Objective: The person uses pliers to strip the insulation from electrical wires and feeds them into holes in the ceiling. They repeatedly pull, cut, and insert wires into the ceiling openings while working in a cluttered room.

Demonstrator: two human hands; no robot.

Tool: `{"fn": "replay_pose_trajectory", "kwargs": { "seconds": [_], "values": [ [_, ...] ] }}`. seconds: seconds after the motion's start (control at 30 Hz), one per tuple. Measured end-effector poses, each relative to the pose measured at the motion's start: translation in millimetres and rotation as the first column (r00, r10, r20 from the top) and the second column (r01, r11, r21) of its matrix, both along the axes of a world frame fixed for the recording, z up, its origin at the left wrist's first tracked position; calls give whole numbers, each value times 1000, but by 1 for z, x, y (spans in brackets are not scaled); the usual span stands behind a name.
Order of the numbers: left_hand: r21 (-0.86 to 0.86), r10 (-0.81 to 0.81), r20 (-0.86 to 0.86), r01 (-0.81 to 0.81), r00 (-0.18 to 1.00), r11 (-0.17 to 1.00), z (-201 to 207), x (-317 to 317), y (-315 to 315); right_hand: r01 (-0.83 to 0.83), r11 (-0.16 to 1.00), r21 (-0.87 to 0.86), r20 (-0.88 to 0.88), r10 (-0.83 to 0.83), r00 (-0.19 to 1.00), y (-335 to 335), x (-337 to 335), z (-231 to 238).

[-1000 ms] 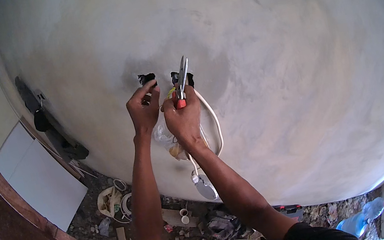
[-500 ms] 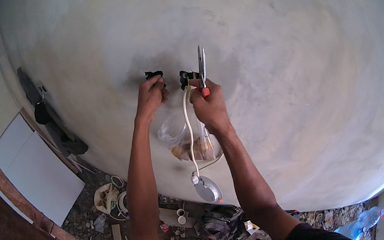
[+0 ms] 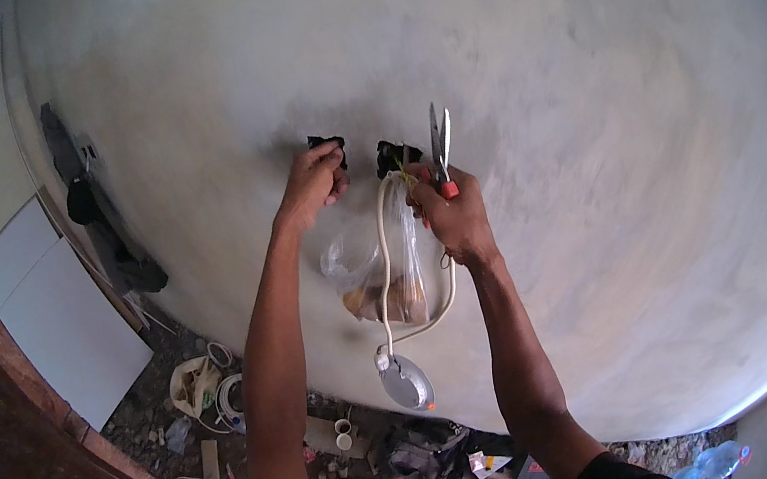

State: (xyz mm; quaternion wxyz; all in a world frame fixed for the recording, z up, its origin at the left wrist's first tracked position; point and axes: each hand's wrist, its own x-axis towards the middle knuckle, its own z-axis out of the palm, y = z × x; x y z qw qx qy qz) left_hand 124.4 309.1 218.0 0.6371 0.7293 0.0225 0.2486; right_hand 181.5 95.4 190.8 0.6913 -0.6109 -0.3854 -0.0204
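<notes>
Two black-edged wall openings (image 3: 395,153) sat side by side, the left one partly hidden by the left hand (image 3: 310,189), whose grip could not be told. Beside the other, the right hand (image 3: 459,219) gripped red-handled scissors (image 3: 442,169), blades up. Below hung white cable (image 3: 386,270), silver disc (image 3: 408,383) and clear bag (image 3: 405,282).

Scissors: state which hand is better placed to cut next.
Likely the right hand: it holds the red-handled scissors, blades up and parted, beside the right wall opening. The left hand is at the other opening.
</notes>
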Motion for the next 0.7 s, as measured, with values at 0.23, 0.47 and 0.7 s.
{"fn": "replay_pose_trajectory", "kwargs": {
  "seconds": [0.23,0.47,0.7],
  "values": [
    [-9,42,41,-41,998,999,-12,8,7,303,944,-131,304,-253,919,-2,-13,4],
    [-33,12,42,-11,999,999,-8,6,1,350,914,-203,468,-223,855,3,-13,16],
    [-18,36,80,-35,996,999,-13,14,5,288,931,-226,449,-163,878,-3,-6,23]
  ]
}}
